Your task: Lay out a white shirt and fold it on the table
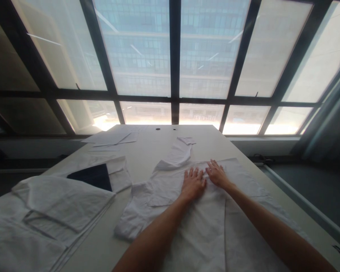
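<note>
A white shirt (204, 223) lies spread on the white table (147, 158) in front of me, with one sleeve (177, 155) bent toward the far side. My left hand (193, 183) lies flat on the shirt's upper part, fingers stretched out. My right hand (217, 174) rests just to its right, also flat and open on the cloth. Both forearms reach in from the lower edge. Neither hand holds anything.
A stack of folded white garments (53, 211) with a dark blue piece (92, 176) sits at the left. Sheets of paper (113, 139) lie at the table's far left. Large windows (174, 56) stand behind. The table's right edge drops to a grey floor.
</note>
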{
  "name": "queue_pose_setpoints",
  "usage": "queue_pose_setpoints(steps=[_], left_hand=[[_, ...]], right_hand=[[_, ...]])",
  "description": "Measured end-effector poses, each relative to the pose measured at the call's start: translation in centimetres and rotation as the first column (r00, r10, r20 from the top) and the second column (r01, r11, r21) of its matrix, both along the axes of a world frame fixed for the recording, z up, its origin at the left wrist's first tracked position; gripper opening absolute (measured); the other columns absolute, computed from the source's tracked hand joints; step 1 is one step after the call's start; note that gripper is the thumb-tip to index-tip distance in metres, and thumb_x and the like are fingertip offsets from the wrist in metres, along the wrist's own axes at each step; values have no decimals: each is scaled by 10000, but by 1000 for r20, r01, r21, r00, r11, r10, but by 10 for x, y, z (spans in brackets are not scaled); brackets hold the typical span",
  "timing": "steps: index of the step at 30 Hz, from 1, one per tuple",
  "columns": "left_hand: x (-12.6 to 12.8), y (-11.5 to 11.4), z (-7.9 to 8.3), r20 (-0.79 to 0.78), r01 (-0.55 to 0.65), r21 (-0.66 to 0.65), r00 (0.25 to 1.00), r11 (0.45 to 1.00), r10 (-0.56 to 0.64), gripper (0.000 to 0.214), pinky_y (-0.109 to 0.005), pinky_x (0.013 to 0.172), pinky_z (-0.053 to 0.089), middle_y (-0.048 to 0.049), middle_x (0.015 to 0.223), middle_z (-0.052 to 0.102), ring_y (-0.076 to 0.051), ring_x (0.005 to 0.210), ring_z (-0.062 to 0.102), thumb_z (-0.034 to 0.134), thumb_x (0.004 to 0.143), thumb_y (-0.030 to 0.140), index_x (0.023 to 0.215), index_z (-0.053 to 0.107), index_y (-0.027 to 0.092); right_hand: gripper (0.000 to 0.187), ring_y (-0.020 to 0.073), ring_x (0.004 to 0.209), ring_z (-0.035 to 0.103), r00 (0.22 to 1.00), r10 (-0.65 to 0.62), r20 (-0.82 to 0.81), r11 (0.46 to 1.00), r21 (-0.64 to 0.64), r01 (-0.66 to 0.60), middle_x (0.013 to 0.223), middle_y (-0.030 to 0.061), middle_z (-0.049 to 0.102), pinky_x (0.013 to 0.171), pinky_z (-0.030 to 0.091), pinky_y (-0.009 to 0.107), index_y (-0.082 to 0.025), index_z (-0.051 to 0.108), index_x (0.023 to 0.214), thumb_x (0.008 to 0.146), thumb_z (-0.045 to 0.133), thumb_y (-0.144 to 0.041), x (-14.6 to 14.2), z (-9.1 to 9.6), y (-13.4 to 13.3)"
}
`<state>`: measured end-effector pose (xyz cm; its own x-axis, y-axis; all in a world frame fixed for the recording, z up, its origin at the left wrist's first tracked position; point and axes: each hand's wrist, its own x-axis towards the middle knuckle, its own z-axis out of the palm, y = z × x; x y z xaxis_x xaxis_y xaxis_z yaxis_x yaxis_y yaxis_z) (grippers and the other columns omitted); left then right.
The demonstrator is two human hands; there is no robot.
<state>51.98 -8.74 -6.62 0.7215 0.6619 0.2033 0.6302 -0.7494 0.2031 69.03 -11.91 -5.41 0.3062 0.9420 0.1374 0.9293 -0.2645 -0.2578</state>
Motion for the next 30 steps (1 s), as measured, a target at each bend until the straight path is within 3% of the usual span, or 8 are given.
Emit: queue_pose_setpoints(steps=[4, 7, 15, 20, 24, 27, 30], left_hand=[[1, 2, -2, -13, 2, -11, 1000, 1000, -2, 616, -567, 1215, 178, -90, 1638, 324, -326, 1514, 236, 285, 1034, 504, 1575, 338, 216], [1, 2, -3, 0, -7, -7, 1000, 1000, 7, 610, -555, 1221, 178, -85, 1628, 347, -315, 1513, 240, 276, 1039, 480, 1573, 340, 193], [-1, 1, -3, 14, -13, -1, 1000, 1000, 13, 539, -565, 1217, 189, -62, 1615, 374, -308, 1499, 282, 280, 1051, 415, 1565, 354, 270], [-3, 1, 1, 8, 6, 1, 1000, 1000, -6, 520, -569, 1207, 205, -52, 1604, 388, -318, 1495, 292, 337, 1041, 433, 1556, 362, 364], [-4, 1, 3, 0, 13, -3, 1000, 1000, -13, 510, -578, 1203, 205, -58, 1600, 395, -331, 1494, 293, 346, 1039, 441, 1543, 385, 376], [-3, 1, 2, -3, 19, 5, 1000, 1000, -19, 518, -583, 1202, 205, -62, 1605, 388, -338, 1494, 290, 334, 1039, 461, 1542, 395, 351], [-2, 2, 0, -7, 17, 3, 1000, 1000, -17, 553, -581, 1208, 199, -67, 1615, 372, -337, 1501, 272, 320, 1037, 476, 1555, 380, 291]], right_hand=[[523, 258, 1527, 232, 975, 222, 5, 975, -16, -222, 1636, 137, 315, 1208, 210, 525, -162, 437, 1521, 1042, 276, -294, -18, -7, 6], [525, 245, 1508, 287, 960, 275, 55, 962, -7, -275, 1600, 148, 384, 1215, 217, 483, -138, 467, 1503, 1047, 251, -281, -11, -13, 5], [542, 270, 1514, 261, 996, 47, 75, 999, -11, -46, 1619, 144, 350, 1217, 182, 522, -146, 447, 1513, 1029, 343, -366, -1, -17, 9], [566, 294, 1510, 259, 990, -116, 75, 993, 0, 116, 1619, 176, 337, 1198, 199, 540, -120, 419, 1526, 1017, 365, -364, 3, -18, 8], [562, 296, 1503, 270, 983, -166, 80, 986, 42, 163, 1598, 190, 371, 1198, 198, 532, -87, 417, 1519, 1020, 352, -338, 6, -20, 6], [539, 278, 1516, 250, 993, -102, 63, 992, 75, 97, 1614, 166, 352, 1208, 187, 518, -113, 447, 1505, 1014, 361, -319, 4, -18, 5], [517, 227, 1515, 266, 990, 132, 44, 988, 70, -134, 1611, 119, 375, 1223, 187, 456, -155, 466, 1502, 1024, 334, -301, 0, -15, 4]])
